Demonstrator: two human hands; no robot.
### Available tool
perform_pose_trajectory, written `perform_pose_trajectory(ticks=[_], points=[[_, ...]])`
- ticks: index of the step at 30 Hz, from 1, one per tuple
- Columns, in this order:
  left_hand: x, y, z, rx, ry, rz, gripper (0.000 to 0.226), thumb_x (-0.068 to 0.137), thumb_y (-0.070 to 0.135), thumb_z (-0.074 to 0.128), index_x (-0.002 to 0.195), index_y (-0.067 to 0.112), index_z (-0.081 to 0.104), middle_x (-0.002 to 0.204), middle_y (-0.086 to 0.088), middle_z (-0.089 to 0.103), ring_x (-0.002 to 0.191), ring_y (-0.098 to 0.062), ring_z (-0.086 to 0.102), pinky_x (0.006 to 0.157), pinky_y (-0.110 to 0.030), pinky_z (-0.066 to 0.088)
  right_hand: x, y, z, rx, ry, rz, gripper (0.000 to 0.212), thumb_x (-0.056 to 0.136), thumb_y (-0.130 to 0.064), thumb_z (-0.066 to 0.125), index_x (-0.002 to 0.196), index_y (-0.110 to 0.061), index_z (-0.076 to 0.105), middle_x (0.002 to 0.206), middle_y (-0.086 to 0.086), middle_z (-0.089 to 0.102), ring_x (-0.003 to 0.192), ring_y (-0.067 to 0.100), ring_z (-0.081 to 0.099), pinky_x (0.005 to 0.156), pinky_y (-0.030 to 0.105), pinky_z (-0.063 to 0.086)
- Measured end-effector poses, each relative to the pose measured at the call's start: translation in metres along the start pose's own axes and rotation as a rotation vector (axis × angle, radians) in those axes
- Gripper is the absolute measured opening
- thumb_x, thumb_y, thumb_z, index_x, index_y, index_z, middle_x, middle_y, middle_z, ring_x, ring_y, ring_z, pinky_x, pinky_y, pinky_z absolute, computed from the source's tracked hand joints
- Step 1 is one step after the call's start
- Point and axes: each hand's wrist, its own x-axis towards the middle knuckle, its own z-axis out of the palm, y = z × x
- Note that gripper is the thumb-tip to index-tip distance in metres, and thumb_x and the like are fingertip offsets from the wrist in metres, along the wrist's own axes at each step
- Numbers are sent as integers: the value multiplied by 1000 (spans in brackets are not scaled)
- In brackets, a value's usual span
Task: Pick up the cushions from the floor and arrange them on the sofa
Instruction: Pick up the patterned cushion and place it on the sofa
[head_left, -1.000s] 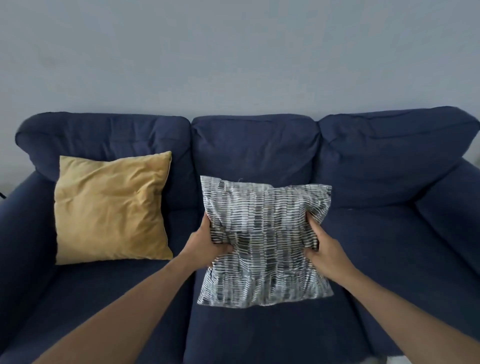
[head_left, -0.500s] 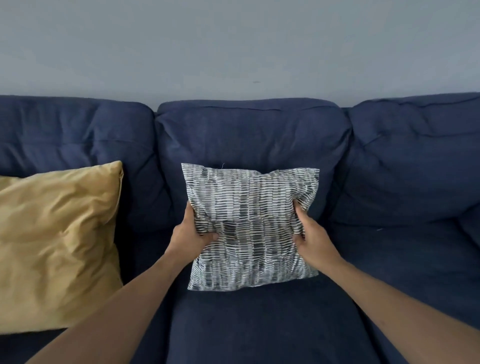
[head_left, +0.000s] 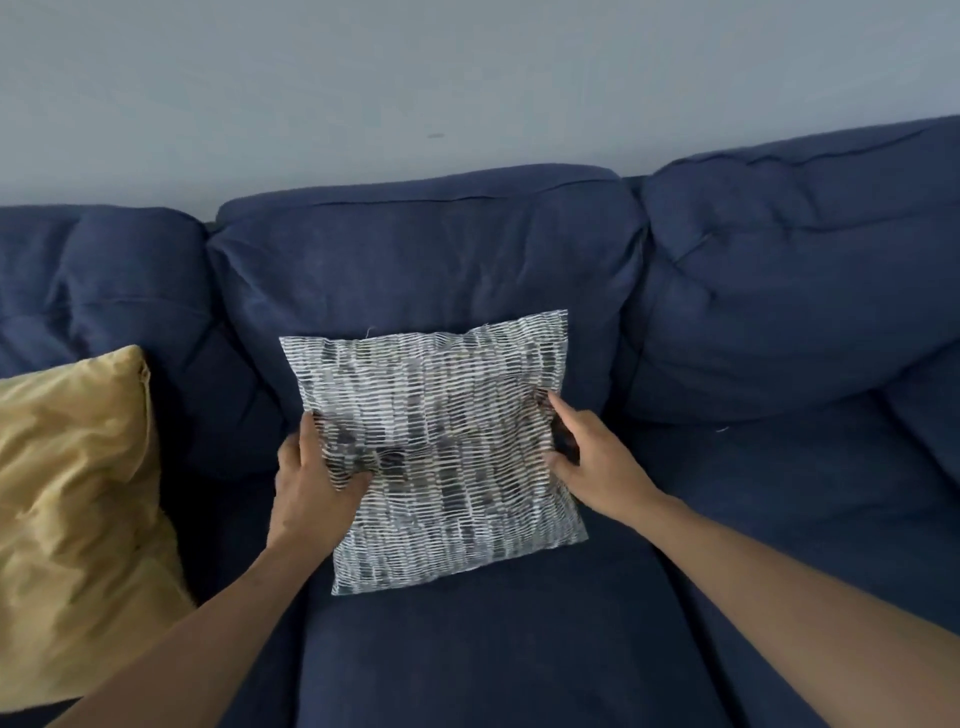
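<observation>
The grey-and-white patterned cushion leans against the middle back cushion of the navy sofa, its lower edge on the seat. The left hand pinches its left edge; the right hand rests loosened against its right edge. A mustard cushion sits to the left.

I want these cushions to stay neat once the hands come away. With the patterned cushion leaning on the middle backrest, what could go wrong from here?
1. The patterned cushion leans tilted on the sofa backrest; released, it may slump forward onto the seat.
2. The left hand pinches the cover while the right hand looks loose, so letting go unevenly could twist it.
3. Creases at both grips may remain unless smoothed.
</observation>
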Motion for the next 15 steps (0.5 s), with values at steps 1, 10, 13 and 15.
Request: perform_pose_trajectory(ticks=[1, 10, 13, 15], points=[[-8, 6, 0, 22, 35, 29, 110, 94, 46, 77, 168, 29, -2, 174, -7, 13, 156, -38, 30, 116, -63, 43, -7, 6, -8, 2, 0, 7, 85, 108, -38, 63, 173, -44, 8, 146, -6, 50, 119, 16, 63, 106, 46, 57], [-126, 102, 48, 51, 1, 109, 102, 95, 58, 69, 170, 32, 4, 179, 3, 6, 164, -27, 17, 123, -58, 37, -113, 101, -104, 6, 7, 73, 78, 108, -45, 60, 173, -35, 18, 170, -7, 33, 146, 13, 47, 120, 36, 44], [-187, 150, 96, 14, -8, 119, 102, 95, 55, 70, 171, 31, 6, 179, 3, 9, 164, -27, 19, 125, -57, 35, -172, 157, -150, -14, 3, 86, 77, 108, -46, 59, 173, -34, 19, 170, -9, 32, 150, 12, 43, 120, 35, 43], [-227, 181, 131, -21, -13, 119, 101, 95, 53, 72, 170, 32, 8, 179, 3, 13, 163, -27, 21, 125, -56, 35, -212, 196, -181, -30, -6, 101, 77, 108, -48, 59, 173, -36, 19, 168, -11, 32, 143, 9, 46, 116, 34, 46]])
